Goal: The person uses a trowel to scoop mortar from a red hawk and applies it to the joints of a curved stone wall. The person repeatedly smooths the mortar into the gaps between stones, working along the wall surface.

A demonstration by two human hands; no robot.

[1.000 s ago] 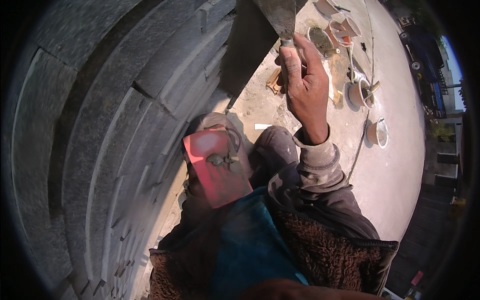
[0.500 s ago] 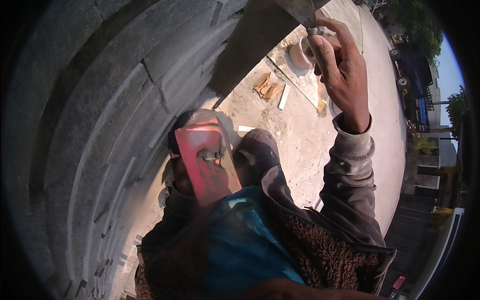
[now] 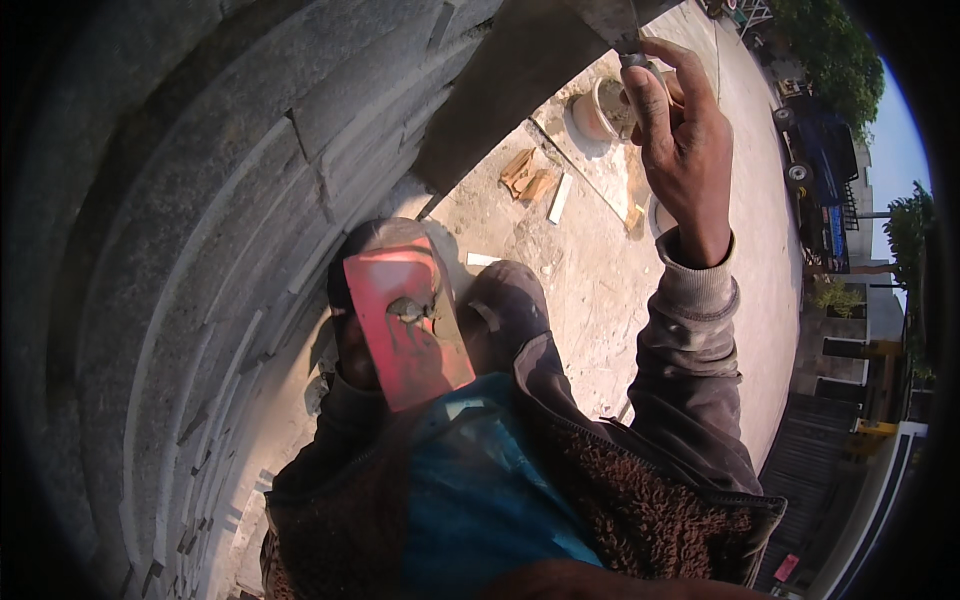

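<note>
Trowel point(image 3: 615, 24) position: top edge of the view, in front of a dark panel point(image 3: 470, 110), with the blade partly cut off by the frame. Contact between blade and panel cannot be determined. Right grip point(image 3: 688, 140): fingers curled closed around the handle, thumb laid along it, forefinger bent near the blade's neck. Handling (estimated): light, with a thin, fairly stiff blade; a damp or dusty handle may turn in the fingers. Take hold of the handle close behind the blade, clear of the metal edge.

Red board point(image 3: 412, 355) position: tilted in view above the left knee point(image 3: 385, 234), bearing a small lump of grey mortar point(image 3: 407, 309). Left grip: not visible, possibly beneath the board; its state cannot be told. Handling (estimated): board light and rigid; mortar soft, wet and liable to slide on tilting. Support the board from below, near its centre.
</note>
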